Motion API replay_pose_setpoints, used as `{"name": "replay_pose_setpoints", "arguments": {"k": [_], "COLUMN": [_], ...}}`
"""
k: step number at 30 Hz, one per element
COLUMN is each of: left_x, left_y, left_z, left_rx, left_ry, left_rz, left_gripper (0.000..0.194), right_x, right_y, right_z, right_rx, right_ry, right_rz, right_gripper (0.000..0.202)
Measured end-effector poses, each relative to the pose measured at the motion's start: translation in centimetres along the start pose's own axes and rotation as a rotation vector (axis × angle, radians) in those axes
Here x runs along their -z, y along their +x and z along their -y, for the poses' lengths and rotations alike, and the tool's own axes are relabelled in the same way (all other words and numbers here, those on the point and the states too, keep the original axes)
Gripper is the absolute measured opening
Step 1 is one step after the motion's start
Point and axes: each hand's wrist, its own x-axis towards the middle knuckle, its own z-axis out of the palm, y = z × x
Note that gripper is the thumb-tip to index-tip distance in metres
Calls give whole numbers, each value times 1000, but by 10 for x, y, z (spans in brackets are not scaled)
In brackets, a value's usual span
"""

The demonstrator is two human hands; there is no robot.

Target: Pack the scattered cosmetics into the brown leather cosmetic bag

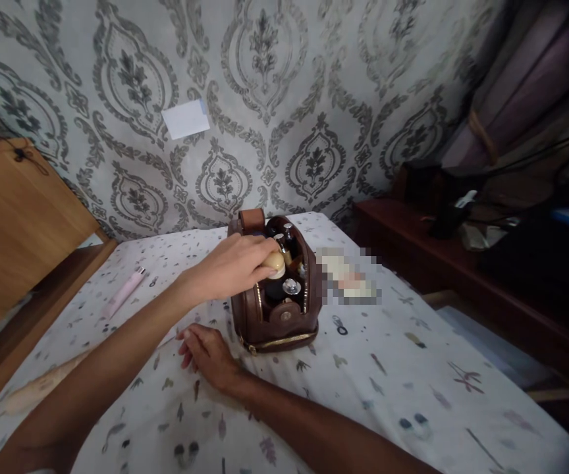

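My left hand (240, 266) reaches in over the unzipped brown toiletry bag (277, 332) from the left. Its thumb and fingers are closed on a round-topped, cream-yellow container (274, 263) at the bag's mouth. Around that container, several bottles stand inside; one shows a shiny silver cap (292, 286), another a silver top (288, 229). In front of the bag and to its left, my right hand (210, 355) rests on the patterned sheet, fingers loosely bent and apart, with nothing visible in it. The lower part of the yellow container is hidden in the bag.
A pink tube (125, 291) lies on the sheet at the left. A long beige thing (50, 383) is partly hidden behind my left forearm. Right of the bag lies a pixelated flat item (348, 276). A wooden panel (22, 230) borders the left, a dark red ledge (393, 230) the right.
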Motion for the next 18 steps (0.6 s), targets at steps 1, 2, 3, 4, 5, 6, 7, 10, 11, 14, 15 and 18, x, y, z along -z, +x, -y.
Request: {"name": "replay_pose_setpoints", "arguments": {"k": [1, 2, 3, 4, 5, 6, 7, 10, 11, 14, 15, 18], "left_x": [-2, -3, -5, -5, -5, -5, -5, -4, -4, -3, -3, -4], "left_y": [4, 8, 11, 14, 16, 19, 21, 26, 27, 28, 28, 28], "left_z": [-1, -1, -2, -3, -4, -5, -6, -10, -11, -14, -15, -17], "left_rx": [-14, -26, -34, -35, -32, -25, -14, 13, 22, 45, 51, 50], "left_ry": [48, 91, 130, 162, 185, 197, 201, 189, 183, 172, 173, 185], "left_rz": [26, 47, 68, 91, 116, 138, 159, 241, 274, 347, 354, 353], "left_gripper": [16, 15, 14, 13, 12, 10, 9, 8, 9, 14, 16, 19], "right_x": [0, -1, -1, -1, -1, -1, 0, 0, 0, 0, 0, 0], "right_y": [0, 1, 1, 1, 1, 0, 0, 0, 0, 0, 0, 0], "right_z": [-1, -2, -2, -2, -2, -2, -2, -1, -1, -1, -1, 0], "right_rx": [3, 4, 5, 5, 6, 7, 9, 20, 24, 21, 17, 9], "right_ry": [1, 1, 1, 2, 2, 0, -5, -26, -33, -48, -51, -59], "right_rz": [-2, -4, -6, -8, -9, -6, -3, -2, -6, -8, -7, -8], "right_gripper": [30, 30, 30, 31, 30, 30, 30, 29, 29, 29, 29, 29]}}
